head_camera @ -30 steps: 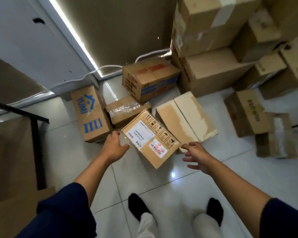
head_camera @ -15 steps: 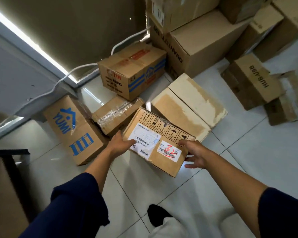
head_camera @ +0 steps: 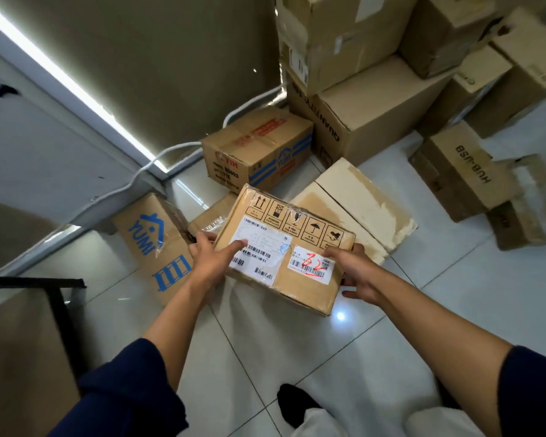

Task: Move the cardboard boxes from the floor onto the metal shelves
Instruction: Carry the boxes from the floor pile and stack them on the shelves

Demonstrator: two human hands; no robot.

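Note:
A flat cardboard box with white shipping labels and red scribble is lifted off the floor, tilted toward me. My left hand grips its left edge, thumb on the white label. My right hand grips its right near corner, thumb on top and fingers under. Other boxes lie on the floor behind it: a blue-printed YUMI box, a taped small box, a red-and-blue printed box and a pale flat box. A black metal shelf frame stands at the left.
A tall stack of large brown boxes fills the back right. HUB-USB boxes sit on the right. A white cable runs along the wall base. My feet stand on the glossy white tiles.
Both hands reached the labelled box, closed on its two sides, and have raised it off the floor toward me.

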